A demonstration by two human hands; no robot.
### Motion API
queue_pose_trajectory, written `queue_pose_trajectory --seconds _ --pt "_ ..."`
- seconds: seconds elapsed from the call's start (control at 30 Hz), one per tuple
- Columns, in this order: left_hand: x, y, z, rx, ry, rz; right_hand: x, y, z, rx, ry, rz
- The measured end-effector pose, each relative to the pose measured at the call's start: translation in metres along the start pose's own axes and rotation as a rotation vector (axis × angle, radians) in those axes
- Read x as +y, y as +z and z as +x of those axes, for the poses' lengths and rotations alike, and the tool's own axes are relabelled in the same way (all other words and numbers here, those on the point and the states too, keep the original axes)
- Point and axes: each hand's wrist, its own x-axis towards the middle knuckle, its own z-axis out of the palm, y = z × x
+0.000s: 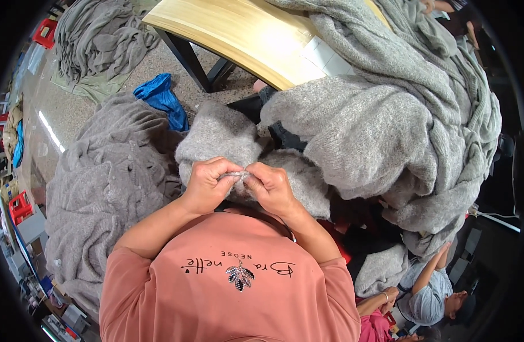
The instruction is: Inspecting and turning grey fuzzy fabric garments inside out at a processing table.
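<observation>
A grey knitted garment (219, 132) lies across my lap, its fuzzy fabric bunched in front of me. My left hand (209, 181) pinches a bit of its edge between thumb and fingers. Close beside it, my right hand (269, 185) pinches the same edge, the fingertips of both hands almost touching. A short rolled strip of the knit shows between them. Whether a small tool or thread is in the fingers I cannot make out.
Grey knitwear is heaped at my left (111, 188) and over the wooden table (233, 28) at the right. Farther off lie another grey pile (99, 40) and a blue cloth (161, 97). A red stool (44, 33) stands far left. Other people (430, 296) sit at lower right.
</observation>
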Motion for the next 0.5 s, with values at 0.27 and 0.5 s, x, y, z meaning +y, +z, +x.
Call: queue_pose_trajectory --seconds 0.27,0.5 --pt "0.007 0.003 0.003 0.076 0.086 0.046 -0.012 0.004 -0.003 0.159 -0.062 -0.098" --pt "0.011 0.012 0.004 0.212 0.294 0.149 -0.012 0.011 -0.005 0.312 -0.203 -0.222"
